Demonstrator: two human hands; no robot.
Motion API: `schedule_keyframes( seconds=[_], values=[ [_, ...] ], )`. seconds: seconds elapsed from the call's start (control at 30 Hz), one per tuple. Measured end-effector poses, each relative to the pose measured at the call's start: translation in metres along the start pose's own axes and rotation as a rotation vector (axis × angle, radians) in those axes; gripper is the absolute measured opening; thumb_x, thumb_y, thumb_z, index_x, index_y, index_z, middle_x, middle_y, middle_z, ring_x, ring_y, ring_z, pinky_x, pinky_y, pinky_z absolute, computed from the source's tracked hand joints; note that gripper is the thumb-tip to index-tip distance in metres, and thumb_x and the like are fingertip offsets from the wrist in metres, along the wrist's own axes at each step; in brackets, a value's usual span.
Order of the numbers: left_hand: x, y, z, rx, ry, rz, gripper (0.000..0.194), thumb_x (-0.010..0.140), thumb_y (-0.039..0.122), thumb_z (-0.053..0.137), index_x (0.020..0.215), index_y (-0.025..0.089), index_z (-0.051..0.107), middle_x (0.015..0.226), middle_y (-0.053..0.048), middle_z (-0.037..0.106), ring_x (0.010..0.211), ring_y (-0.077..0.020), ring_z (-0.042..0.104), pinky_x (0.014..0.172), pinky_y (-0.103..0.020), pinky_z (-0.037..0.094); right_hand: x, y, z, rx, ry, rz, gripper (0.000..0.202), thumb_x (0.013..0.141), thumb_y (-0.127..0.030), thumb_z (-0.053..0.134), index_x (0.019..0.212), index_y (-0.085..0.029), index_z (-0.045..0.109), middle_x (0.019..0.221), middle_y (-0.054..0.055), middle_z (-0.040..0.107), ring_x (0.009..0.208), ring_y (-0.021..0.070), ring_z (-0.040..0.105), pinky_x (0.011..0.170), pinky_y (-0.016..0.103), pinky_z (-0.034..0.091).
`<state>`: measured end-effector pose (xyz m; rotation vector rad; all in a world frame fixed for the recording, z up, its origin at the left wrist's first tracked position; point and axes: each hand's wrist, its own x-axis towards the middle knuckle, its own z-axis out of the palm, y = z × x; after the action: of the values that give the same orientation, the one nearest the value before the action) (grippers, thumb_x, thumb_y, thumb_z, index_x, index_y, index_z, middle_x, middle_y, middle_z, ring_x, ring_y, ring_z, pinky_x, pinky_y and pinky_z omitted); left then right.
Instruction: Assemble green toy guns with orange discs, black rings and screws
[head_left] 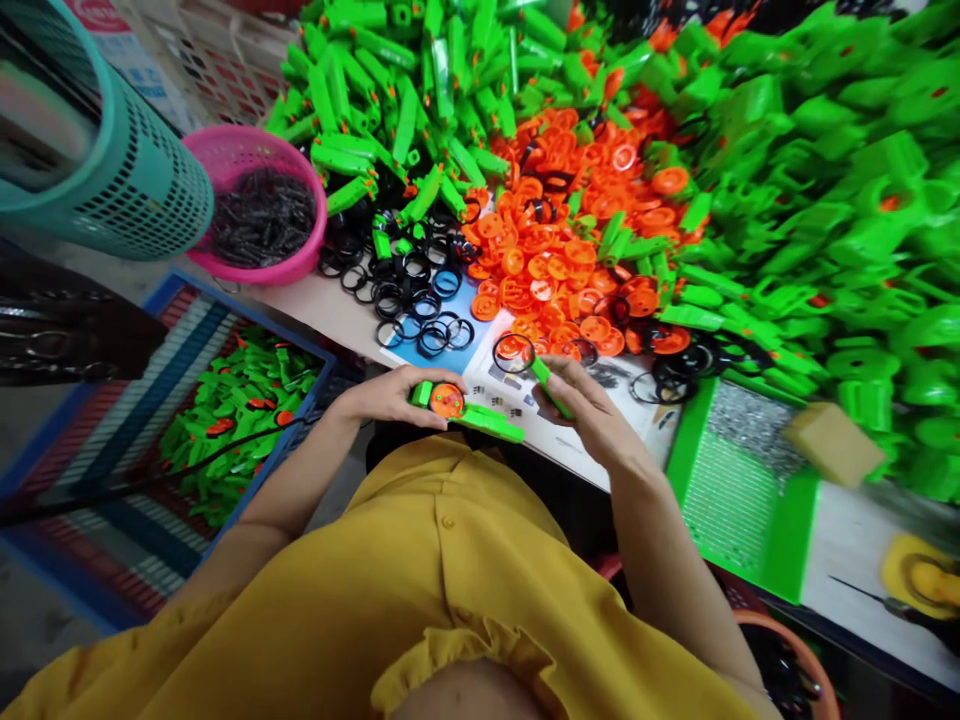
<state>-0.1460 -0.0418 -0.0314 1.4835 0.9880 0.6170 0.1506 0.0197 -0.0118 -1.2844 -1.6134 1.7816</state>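
Observation:
My left hand (391,396) is closed round a green plastic piece (491,422) with a round orange disc (447,401) set in one end. The long green end of that piece points right, in front of my shirt. Between the fingers of my right hand (592,408) is a slim green plastic part (551,387), tilted up to the left. A black ring (514,353) shows at its upper tip; whether the two are joined I cannot tell. Loose black rings (433,338) and a heap of orange discs (559,265) lie just beyond both hands.
Big piles of green parts (862,220) cover the table's back and right. A pink basket (319,215) of dark pieces and a teal basket (161,185) stand left. Right of me are a green tray (799,530) with small metal bits and a tan block (836,445). A blue-rimmed crate (67,590) sits lower left.

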Motion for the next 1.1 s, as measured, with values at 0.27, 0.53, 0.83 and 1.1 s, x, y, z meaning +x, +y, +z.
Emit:
schedule_keyframes(
  seconds=[0.27, 0.53, 0.83, 1.1],
  values=[
    [0.051, 0.005, 0.015, -0.04, -0.153, 0.164, 0.062, 0.072, 0.04, 0.081, 0.126, 0.017, 0.061, 0.12, -0.009, 0.067, 0.107, -0.024, 0.065, 0.094, -0.031, 0.05, -0.018, -0.044, -0.024, -0.237, -0.182, -0.161, 0.04, 0.088, -0.057, 0.062, 0.107, -0.022, 0.065, 0.091, 0.004, 0.068, 0.078, 0.0163, 0.06, 0.069, 0.028, 0.049],
    [0.067, 0.0, 0.021, -0.08, -0.213, 0.232, 0.072, 0.071, 0.043, 0.082, 0.134, 0.021, 0.053, 0.126, -0.009, 0.062, 0.113, -0.0255, 0.062, 0.097, -0.033, 0.049, -0.009, -0.036, -0.032, -0.351, -0.294, -0.185, 0.043, 0.09, -0.054, 0.061, 0.118, -0.022, 0.066, 0.116, 0.007, 0.069, 0.103, 0.022, 0.063, 0.092, 0.035, 0.05],
    [0.072, -0.003, 0.02, -0.209, -0.213, 0.256, 0.078, 0.066, 0.055, 0.084, 0.131, 0.023, 0.056, 0.128, -0.009, 0.061, 0.117, -0.0273, 0.06, 0.098, -0.033, 0.046, -0.004, -0.036, -0.029, -0.342, -0.34, -0.172, 0.042, 0.092, -0.055, 0.059, 0.111, -0.018, 0.065, 0.104, 0.006, 0.069, 0.094, 0.0193, 0.062, 0.085, 0.032, 0.05],
    [0.073, -0.001, 0.021, -0.232, -0.171, 0.232, 0.07, 0.066, 0.06, 0.083, 0.121, 0.021, 0.065, 0.12, -0.009, 0.065, 0.114, -0.0279, 0.061, 0.099, -0.034, 0.045, -0.001, -0.032, -0.027, -0.36, -0.294, -0.171, 0.043, 0.09, -0.058, 0.058, 0.108, -0.02, 0.067, 0.108, 0.007, 0.071, 0.096, 0.0211, 0.064, 0.087, 0.034, 0.051]
  ],
)
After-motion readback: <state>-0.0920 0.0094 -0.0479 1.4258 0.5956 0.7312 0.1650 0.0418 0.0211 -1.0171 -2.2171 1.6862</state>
